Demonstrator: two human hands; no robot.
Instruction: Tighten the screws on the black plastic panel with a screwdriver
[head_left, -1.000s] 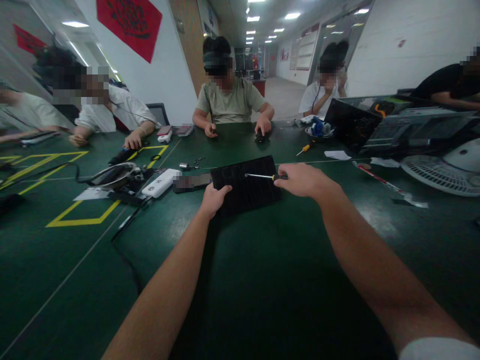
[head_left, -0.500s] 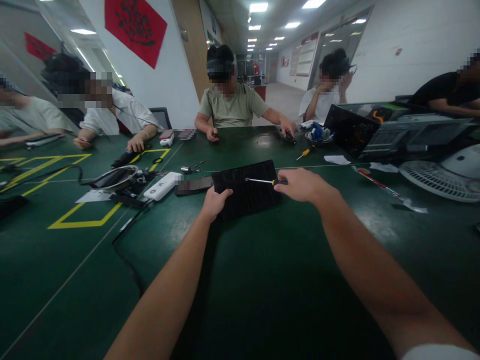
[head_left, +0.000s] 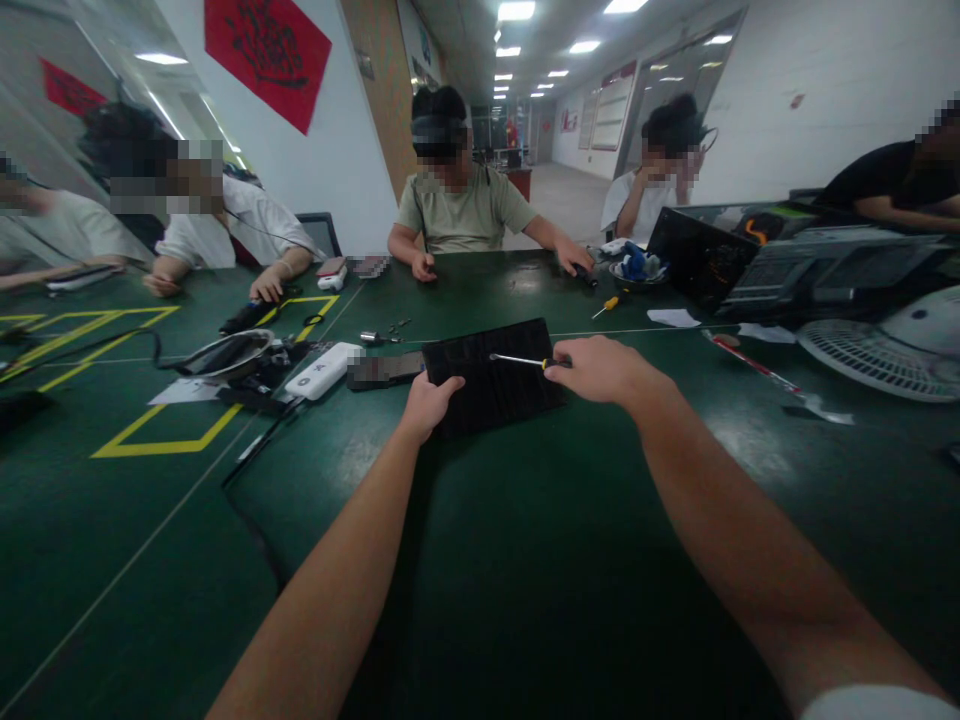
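A flat black rectangular panel (head_left: 510, 395) is tilted up over the green table, its kind not clear from here. My left hand (head_left: 429, 405) grips its left edge, thumb lying on the face. In my right hand (head_left: 611, 370) is a screwdriver (head_left: 525, 361) with a black and yellow handle, held nearly level. The tip of its metal shaft is over the middle of the panel; whether it touches a screw is too small to tell. Just left of the panel lies a dark phone-like device (head_left: 386, 370).
A white power bank (head_left: 324, 371), a round-rimmed part (head_left: 229, 355) and cables lie to the left. Beyond the panel is a yellow screwdriver (head_left: 606, 307). A white fan (head_left: 892, 350) and a computer case (head_left: 817, 270) stand right. Several people sit around the green table (head_left: 540, 580).
Hardly anything differs. The panel, both hands and the screwdriver keep almost the same place; the whole view has shifted very slightly.
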